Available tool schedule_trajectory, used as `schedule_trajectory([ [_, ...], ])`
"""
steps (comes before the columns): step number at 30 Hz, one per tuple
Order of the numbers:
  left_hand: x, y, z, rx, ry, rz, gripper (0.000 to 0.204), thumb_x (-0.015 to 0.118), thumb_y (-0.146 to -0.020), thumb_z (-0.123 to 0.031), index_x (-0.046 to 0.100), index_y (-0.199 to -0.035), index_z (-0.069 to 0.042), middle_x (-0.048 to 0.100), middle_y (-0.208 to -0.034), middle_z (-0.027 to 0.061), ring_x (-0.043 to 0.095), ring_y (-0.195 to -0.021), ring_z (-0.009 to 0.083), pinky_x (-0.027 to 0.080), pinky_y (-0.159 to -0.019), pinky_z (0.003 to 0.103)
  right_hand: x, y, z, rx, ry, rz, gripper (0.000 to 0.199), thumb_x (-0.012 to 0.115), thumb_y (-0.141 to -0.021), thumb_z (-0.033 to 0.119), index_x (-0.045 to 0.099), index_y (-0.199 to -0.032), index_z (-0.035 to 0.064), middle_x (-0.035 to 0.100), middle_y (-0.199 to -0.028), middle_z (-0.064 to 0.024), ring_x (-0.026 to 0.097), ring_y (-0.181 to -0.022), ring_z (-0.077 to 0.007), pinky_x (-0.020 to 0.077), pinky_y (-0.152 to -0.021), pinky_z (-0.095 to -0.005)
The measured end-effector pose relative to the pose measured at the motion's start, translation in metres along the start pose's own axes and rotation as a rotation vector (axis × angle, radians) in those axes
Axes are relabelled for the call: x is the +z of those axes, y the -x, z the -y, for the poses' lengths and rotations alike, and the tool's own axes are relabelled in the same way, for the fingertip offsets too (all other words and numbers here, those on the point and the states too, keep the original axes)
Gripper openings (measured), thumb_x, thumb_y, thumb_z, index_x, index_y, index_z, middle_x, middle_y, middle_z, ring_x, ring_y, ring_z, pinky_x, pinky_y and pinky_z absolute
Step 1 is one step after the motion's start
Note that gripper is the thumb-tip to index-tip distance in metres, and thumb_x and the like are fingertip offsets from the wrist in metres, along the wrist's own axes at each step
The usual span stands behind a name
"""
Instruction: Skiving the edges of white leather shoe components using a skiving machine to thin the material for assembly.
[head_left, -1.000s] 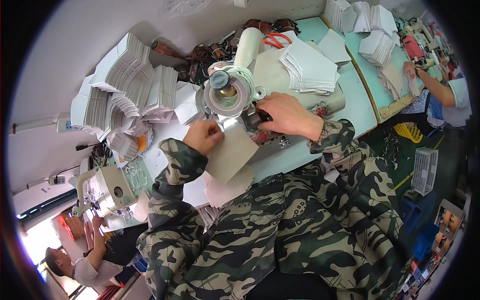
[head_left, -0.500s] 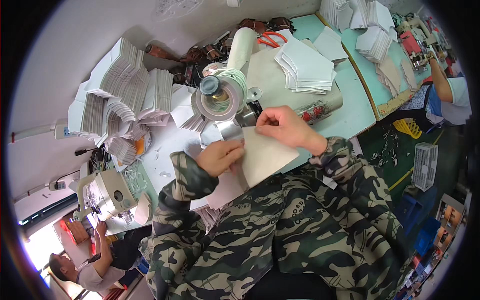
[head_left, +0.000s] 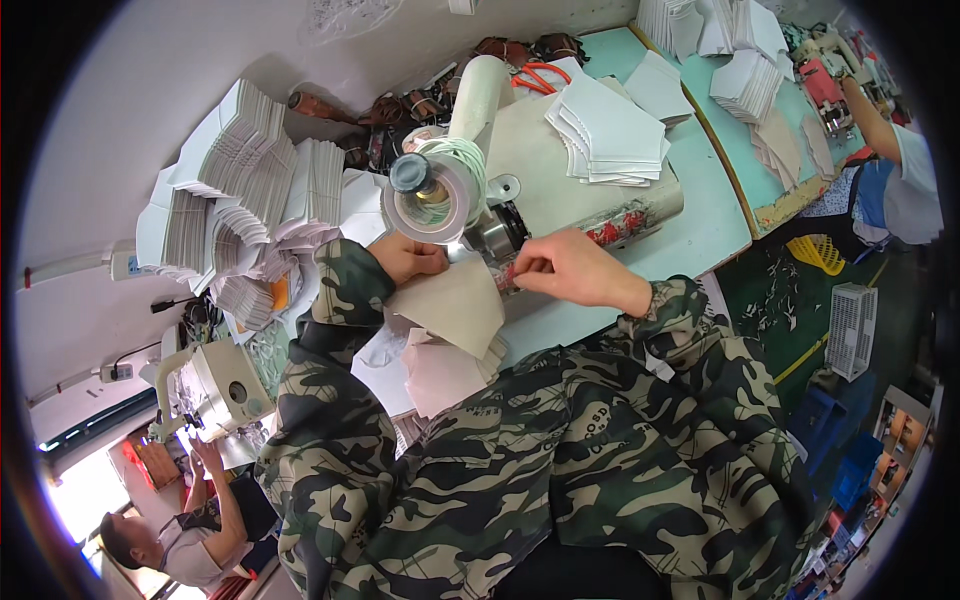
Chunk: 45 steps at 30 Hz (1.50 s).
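A cream five-sided sheet point(head_left: 455, 305), paper or thin leather, lies slanted below the grey sewing machine head point(head_left: 480, 120). My left hand point(head_left: 408, 258) is closed on its upper left edge, close under the machine's round handwheel point(head_left: 432, 198). To the right of the sheet, my right hand point(head_left: 585, 270) has its fingers curled together, thumb against forefinger. Its fingertips are beside the sheet's right edge, and whatever they pinch is too small to make out. Under the sheet, nearer my lap, lies a stack of pinkish sheets point(head_left: 440, 375).
Tall bundles of white cut sheets point(head_left: 235, 140) stand against the wall at left. More white sheets point(head_left: 610, 130) lie on the machine bed, near orange-handled pliers point(head_left: 540, 78). Co-workers sit at machines at lower left and far right. A white crate point(head_left: 850, 330) stands on the floor.
The sheet has turned and shifted left, uncovering more of the pinkish stack. My left hand has moved up toward the machine; my right hand has dropped slightly and come off the sheet's top edge.
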<state>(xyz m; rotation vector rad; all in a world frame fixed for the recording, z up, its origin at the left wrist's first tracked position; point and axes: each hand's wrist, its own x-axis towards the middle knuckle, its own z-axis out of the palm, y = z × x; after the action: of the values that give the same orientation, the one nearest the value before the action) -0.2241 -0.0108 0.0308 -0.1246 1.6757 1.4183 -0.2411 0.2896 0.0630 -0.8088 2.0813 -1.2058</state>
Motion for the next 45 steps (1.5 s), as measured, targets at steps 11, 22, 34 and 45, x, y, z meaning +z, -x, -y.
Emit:
schedule_trajectory([
  [11, 0.058, 0.001, -0.007, 0.410, -0.820, -0.568, 0.025, 0.066, -0.082, -0.024, 0.066, -0.090, 0.000, 0.062, -0.093, 0.0192, 0.060, -0.092, 0.0364, 0.047, -0.081, 0.044, -0.042, -0.049, -0.007, -0.026, 0.342, 0.226, 0.048, 0.068, -0.071, 0.019, 0.059, -0.116, 0.0026, 0.069, -0.096, -0.0101, 0.064, -0.083, -0.0288, 0.0503, -0.074, -0.0395],
  [22, 0.080, -0.004, -0.006, 0.303, -0.764, -0.730, 0.023, 0.061, -0.087, -0.023, 0.068, -0.095, -0.003, 0.063, -0.072, 0.0227, 0.062, -0.069, 0.0419, 0.049, -0.063, 0.046, -0.048, -0.032, -0.009, -0.018, 0.388, 0.033, 0.050, 0.069, -0.068, 0.022, 0.060, -0.115, 0.0071, 0.064, -0.094, -0.0113, 0.060, -0.091, -0.0330, 0.0475, -0.079, -0.0419],
  [34, 0.079, 0.005, 0.005, 0.249, -0.734, -0.760, 0.023, 0.057, -0.089, -0.028, 0.061, -0.082, -0.007, 0.060, -0.067, 0.0221, 0.060, -0.066, 0.0432, 0.047, -0.060, 0.051, -0.102, -0.011, 0.007, -0.185, 0.341, -0.251, 0.012, 0.062, -0.070, 0.014, 0.061, -0.078, 0.0063, 0.063, -0.075, -0.0120, 0.061, -0.073, -0.0325, 0.0479, -0.066, -0.0408],
  [45, 0.128, 0.074, 0.122, -0.013, -1.112, -0.527, 0.046, 0.076, -0.074, -0.034, 0.062, -0.115, -0.017, 0.062, -0.112, 0.0094, 0.065, -0.082, 0.0306, 0.053, -0.068, 0.040, -0.126, -0.004, -0.070, -0.012, 0.779, -0.558, 0.074, 0.081, -0.064, 0.031, 0.051, -0.128, 0.0095, 0.047, -0.135, -0.0137, 0.045, -0.123, -0.0348, 0.0366, -0.100, -0.0450],
])
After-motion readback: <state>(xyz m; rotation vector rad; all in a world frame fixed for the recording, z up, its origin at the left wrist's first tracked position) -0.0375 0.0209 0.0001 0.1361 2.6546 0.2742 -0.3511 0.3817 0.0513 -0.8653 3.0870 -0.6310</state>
